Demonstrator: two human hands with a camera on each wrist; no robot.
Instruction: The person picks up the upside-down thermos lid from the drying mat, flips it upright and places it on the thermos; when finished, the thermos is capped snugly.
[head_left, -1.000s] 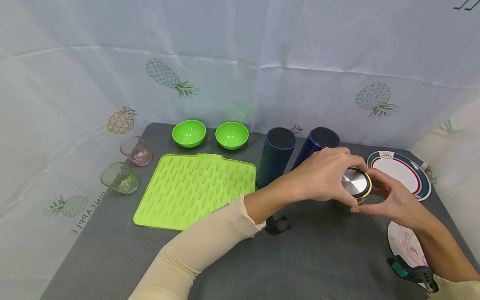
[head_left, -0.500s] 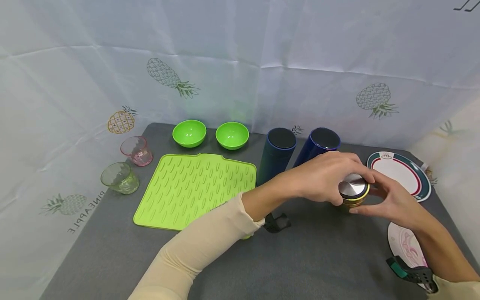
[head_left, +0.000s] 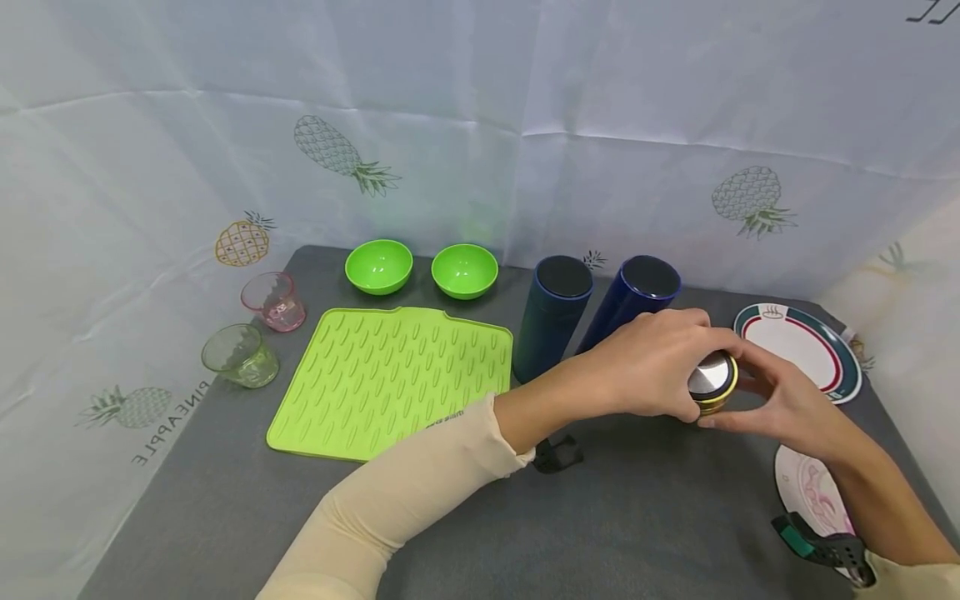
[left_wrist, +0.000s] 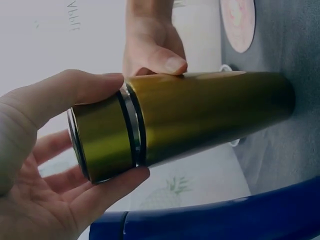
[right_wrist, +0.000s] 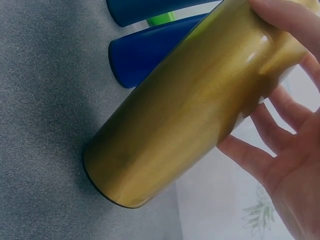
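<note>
A gold thermos flask [left_wrist: 210, 115] stands on the grey table under both hands. Its gold lid [left_wrist: 102, 140] has a shiny steel top, and a silver band between black rings shows where lid and body meet. My left hand [head_left: 652, 367] grips the lid, thumb on one side and fingers on the other. My right hand [head_left: 787, 408] holds the body just below the lid; in the right wrist view the fingers curve round its upper part. In the head view the hands hide most of the body. Two blue flasks, one darker [head_left: 551, 325] and one brighter [head_left: 637, 292], stand to its left.
A ridged green mat [head_left: 397, 375] lies left of the flasks, with two green bowls [head_left: 378, 267] behind it. Pink [head_left: 281, 308] and green [head_left: 251, 362] glasses stand at the far left. A green-rimmed plate [head_left: 847, 367] and a pink-patterned plate [head_left: 806, 483] lie at the right.
My left hand has shifted its fingers round the lid, dipping slightly toward me, and the lid top has tilted a little. The right hand keeps its hold on the body.
</note>
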